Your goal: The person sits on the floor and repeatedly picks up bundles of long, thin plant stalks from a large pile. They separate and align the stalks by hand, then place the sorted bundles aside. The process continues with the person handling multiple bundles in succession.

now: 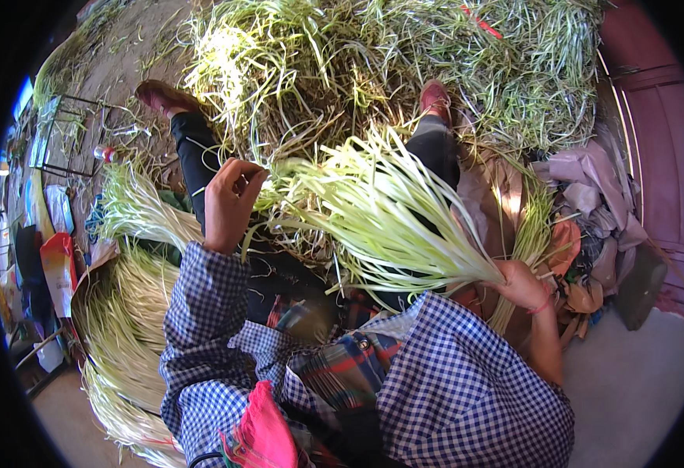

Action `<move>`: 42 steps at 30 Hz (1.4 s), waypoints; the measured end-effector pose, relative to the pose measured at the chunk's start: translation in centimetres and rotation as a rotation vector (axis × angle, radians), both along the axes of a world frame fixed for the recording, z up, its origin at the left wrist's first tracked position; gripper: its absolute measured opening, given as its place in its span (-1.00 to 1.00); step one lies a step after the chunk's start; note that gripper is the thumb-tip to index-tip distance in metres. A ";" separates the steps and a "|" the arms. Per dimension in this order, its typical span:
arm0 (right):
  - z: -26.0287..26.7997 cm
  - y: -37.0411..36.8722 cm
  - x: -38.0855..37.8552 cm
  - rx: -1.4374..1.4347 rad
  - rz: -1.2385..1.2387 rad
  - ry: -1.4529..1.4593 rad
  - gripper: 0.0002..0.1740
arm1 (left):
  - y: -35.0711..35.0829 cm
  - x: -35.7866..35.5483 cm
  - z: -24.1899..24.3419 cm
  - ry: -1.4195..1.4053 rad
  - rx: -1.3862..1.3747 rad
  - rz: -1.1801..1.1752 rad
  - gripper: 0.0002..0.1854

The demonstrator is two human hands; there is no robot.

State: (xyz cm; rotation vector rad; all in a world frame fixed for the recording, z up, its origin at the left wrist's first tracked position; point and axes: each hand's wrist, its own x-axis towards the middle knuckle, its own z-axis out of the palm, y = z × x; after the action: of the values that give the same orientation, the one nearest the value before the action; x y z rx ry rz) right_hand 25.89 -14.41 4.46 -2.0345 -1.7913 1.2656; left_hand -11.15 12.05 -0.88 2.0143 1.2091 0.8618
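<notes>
My right hand (520, 285) is closed around the base of a bunch of long pale green stalks (400, 228), whose loose tips fan out leftward over my legs. My left hand (232, 202) is raised at the tips' left side, thumb and forefinger pinched together; whether a thin strand is between them cannot be told. Beside my left arm lie a smaller bunch of whitish-green stalks (148, 213) and a large pile of pale stalks (128, 327). More thin green stalks (532, 234) lie beyond my right hand.
A heap of tangled green and dry stalks (330, 76) spreads ahead, around my red shoes (435, 99). Left are a metal frame (69, 134), a bottle (105, 154) and a red and white bag (59, 272). Crumpled plastic sheeting (593, 187) lies right, beside a reddish door (664, 158).
</notes>
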 end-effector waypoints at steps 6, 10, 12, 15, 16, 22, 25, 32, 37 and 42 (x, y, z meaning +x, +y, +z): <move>1.1 0.0 -0.9 0.161 0.060 -0.267 -0.87 | -1.2 3.9 5.0 -0.172 0.036 -0.336 -0.89; 1.8 0.1 -1.0 0.243 0.105 -0.328 -0.89 | -1.9 6.1 6.2 0.343 0.416 -0.668 -0.57; 1.9 0.2 -1.0 0.276 0.110 -0.343 -0.89 | -2.1 6.6 5.9 0.348 0.466 -0.687 -0.64; 2.0 0.2 -1.0 0.310 0.110 -0.363 -0.90 | -2.3 6.4 4.7 0.256 0.343 -0.635 -0.78; 1.9 0.3 -1.0 0.319 0.110 -0.368 -0.90 | -2.3 6.2 4.2 0.221 0.272 -0.609 -0.81; 1.9 0.1 -1.1 0.354 0.122 -0.366 -0.90 | -0.1 6.0 2.4 -0.035 -0.209 -0.126 -0.95; 2.2 0.0 -1.2 0.331 0.124 -0.387 -0.90 | 0.7 6.5 3.0 -0.286 -0.115 -0.246 -0.89; 2.8 0.2 -1.2 0.335 0.136 -0.403 -0.91 | -0.4 12.0 5.6 -0.016 0.135 -0.613 -0.87; 2.7 0.2 -1.2 0.324 0.147 -0.419 -0.92 | -0.6 14.0 5.9 0.110 0.251 -0.772 -0.88; 2.4 0.1 -1.1 0.329 0.132 -0.391 -0.90 | -1.1 14.0 5.6 0.173 0.344 -0.747 -0.88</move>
State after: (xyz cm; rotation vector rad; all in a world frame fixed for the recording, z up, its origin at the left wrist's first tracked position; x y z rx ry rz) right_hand 24.77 -14.30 6.86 -2.0998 -2.1563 0.5634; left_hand 2.82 11.00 4.77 2.5845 0.3102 0.5401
